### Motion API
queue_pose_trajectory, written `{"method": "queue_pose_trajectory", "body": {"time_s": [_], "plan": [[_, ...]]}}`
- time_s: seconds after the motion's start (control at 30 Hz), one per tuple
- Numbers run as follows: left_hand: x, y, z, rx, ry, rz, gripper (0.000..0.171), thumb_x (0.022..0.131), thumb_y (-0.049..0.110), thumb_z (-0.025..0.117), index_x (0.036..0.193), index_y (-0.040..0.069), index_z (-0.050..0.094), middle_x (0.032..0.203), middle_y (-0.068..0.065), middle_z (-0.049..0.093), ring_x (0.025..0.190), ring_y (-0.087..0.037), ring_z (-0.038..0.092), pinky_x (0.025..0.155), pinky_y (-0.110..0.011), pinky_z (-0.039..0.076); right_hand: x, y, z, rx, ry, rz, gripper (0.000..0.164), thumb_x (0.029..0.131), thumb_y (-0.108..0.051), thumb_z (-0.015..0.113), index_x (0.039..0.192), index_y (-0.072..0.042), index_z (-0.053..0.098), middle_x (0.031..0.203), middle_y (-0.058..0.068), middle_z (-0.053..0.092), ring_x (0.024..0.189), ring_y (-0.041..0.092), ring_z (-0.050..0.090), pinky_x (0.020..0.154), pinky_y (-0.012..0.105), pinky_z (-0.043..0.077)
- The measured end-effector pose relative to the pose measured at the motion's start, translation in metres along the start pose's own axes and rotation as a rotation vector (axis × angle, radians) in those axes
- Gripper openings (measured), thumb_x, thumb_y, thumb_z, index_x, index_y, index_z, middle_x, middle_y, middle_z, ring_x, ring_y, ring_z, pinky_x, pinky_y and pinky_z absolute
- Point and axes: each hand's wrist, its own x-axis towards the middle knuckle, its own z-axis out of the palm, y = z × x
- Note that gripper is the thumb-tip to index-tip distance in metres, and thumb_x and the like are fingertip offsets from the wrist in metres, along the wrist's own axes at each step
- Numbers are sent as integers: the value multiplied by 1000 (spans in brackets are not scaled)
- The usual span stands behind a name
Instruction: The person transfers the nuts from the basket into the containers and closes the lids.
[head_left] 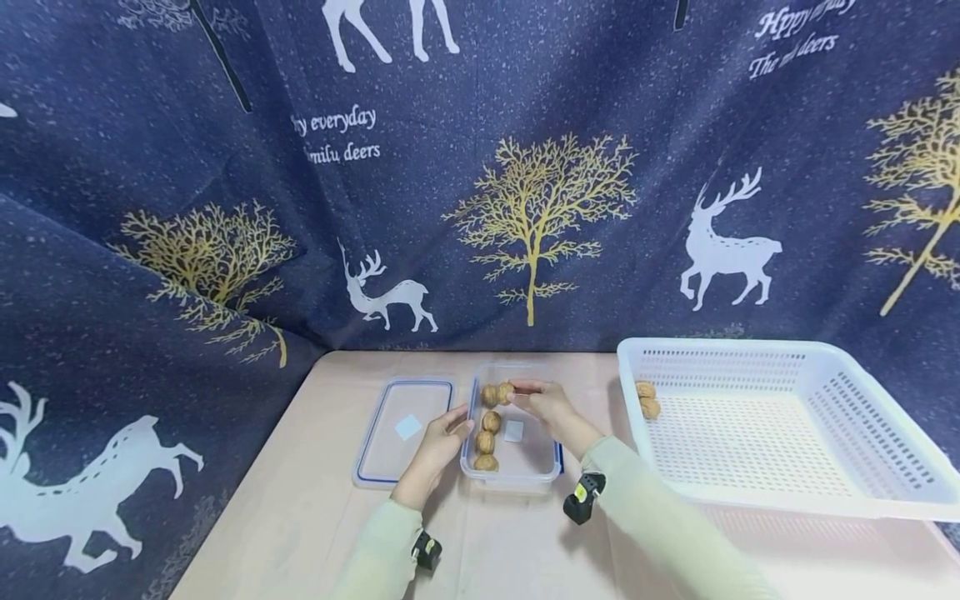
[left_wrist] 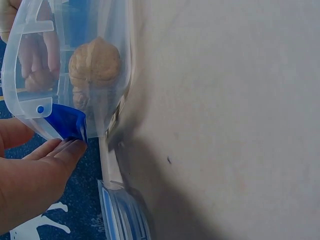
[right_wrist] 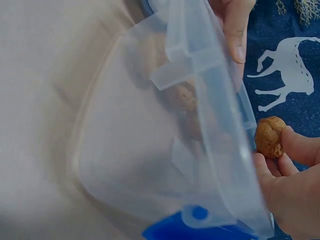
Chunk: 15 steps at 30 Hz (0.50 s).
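Observation:
My right hand pinches a walnut between thumb and fingers, over the far part of a clear plastic storage box. Several other walnuts lie in a row along the box's left side. My left hand grips the box's left wall, thumb at the rim and fingertips against a blue clip on the outside. Through the clear wall, the left wrist view shows a walnut inside the near end.
A clear lid with a blue seal lies flat left of the box. To the right stands a large white perforated basket, with two walnuts in its far left corner. A dark blue deer-print cloth hangs behind the table.

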Motion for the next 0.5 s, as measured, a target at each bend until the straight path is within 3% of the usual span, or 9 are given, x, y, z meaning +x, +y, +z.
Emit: {"method": "queue_pose_trajectory", "body": {"time_s": [0.2,0.5], "plan": [[0,-1,1,-10,1,0,47,97,7,52,140,-7,41,144,-27,41,134,-40,37,114,-48,29,-1,5,6,-54,34,-18,35,86,5,65,120,11,60,115,24,64,88,15,64,96,37,52],[0,-2,-1,5,-9,12,47,97,8,53,140,-7,40,144,-27,41,134,-41,38,114,-49,28,-3,11,15,-79,21,6,38,88,-2,65,124,8,58,121,23,61,113,35,57,106,49,42]]}}
